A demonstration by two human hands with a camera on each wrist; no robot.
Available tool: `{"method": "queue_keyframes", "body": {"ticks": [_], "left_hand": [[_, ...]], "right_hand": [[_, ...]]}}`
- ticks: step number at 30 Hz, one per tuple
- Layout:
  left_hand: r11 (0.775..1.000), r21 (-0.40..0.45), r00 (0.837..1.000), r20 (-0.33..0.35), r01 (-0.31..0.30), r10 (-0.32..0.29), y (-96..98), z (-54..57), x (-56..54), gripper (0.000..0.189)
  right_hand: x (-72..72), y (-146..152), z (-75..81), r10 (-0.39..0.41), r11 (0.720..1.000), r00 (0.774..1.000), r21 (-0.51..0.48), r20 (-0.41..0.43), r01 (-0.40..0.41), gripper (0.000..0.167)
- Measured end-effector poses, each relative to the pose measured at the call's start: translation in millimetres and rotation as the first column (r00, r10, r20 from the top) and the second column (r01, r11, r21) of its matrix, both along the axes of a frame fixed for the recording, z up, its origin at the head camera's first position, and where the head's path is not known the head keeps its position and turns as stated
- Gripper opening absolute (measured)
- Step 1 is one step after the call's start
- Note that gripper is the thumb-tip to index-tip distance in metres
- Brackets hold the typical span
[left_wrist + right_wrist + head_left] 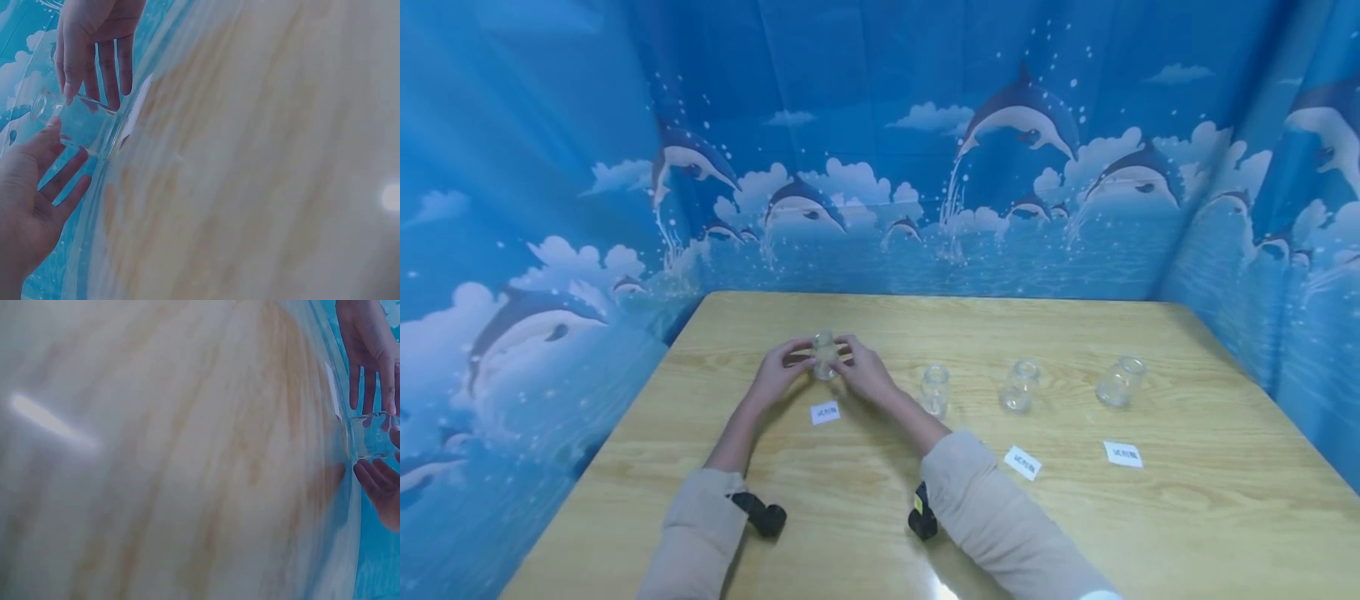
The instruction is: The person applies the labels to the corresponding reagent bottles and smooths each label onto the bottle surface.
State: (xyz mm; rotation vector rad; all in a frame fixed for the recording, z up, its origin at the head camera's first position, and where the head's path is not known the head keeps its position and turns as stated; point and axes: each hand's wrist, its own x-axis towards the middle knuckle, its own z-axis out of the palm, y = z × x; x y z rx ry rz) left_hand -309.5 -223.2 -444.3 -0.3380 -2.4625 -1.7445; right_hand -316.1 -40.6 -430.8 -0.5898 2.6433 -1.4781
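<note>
Both my hands are at a clear glass bottle (824, 360) standing upright toward the back left of the table. From its left side, my left hand (778, 375) holds it between thumb and fingers, the thumb near the neck in the left wrist view. On the opposite side my right hand (868, 375) grips it too, thumb in front and fingers behind. Through the glass (81, 125) the blue backdrop shows, and the bottle looks empty. Just in front of it lies a small white card (824, 412) with printed characters.
Three more glass bottles stand in a row to the right: one (935, 393) beside my right forearm, another (1019, 388), and a far right one (1121, 382). Two white cards (1022, 463) (1123, 454) lie before them. A dolphin-print curtain (880, 225) hangs behind the wooden table (850, 533).
</note>
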Motion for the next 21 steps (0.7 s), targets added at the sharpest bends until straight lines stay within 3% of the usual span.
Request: {"method": "queue_keyframes", "body": {"ticks": [16, 21], "left_hand": [[0.999, -0.047, 1.000, 0.016, 0.013, -0.013, 0.1, 4.4, 27.1, 0.044], [0.998, -0.064, 0.999, 0.031, 0.023, -0.021, 1.2, 5.7, 32.9, 0.045]], "right_hand": [[25.5, -1.0, 1.4, -0.032, 0.999, 0.999, -0.037, 0.030, 0.033, 0.038], [31.8, -0.1, 0.4, -0.038, 0.999, 0.999, -0.025, 0.000, 0.038, 0.037]]}}
